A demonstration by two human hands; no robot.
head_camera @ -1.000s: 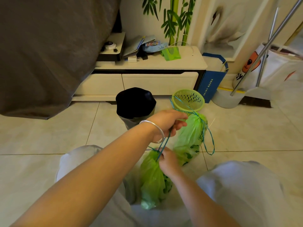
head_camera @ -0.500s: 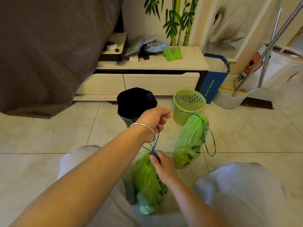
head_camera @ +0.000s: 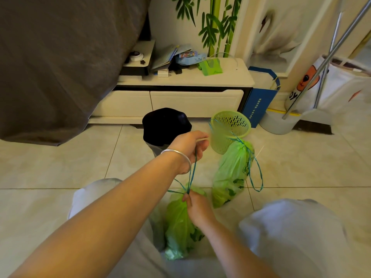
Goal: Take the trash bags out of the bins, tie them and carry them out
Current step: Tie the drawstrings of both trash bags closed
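Your right hand (head_camera: pixel 197 207) fingers (head_camera: pixel 185 197) pinch the neck of the crumpled green plastic trash bag (head_camera: pixel 180 227) on the floor between your knees; your left hand (head_camera: pixel 189 144), closed, holds its thin blue drawstring (head_camera: pixel 192 171) taut above. A second tied green bag (head_camera: pixel 230 173) leans against the green perforated plastic bin (head_camera: pixel 228 131).

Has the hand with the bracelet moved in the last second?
Yes. The left hand has drawn away from the green basket, toward the black bin, pulling the blue drawstring up.
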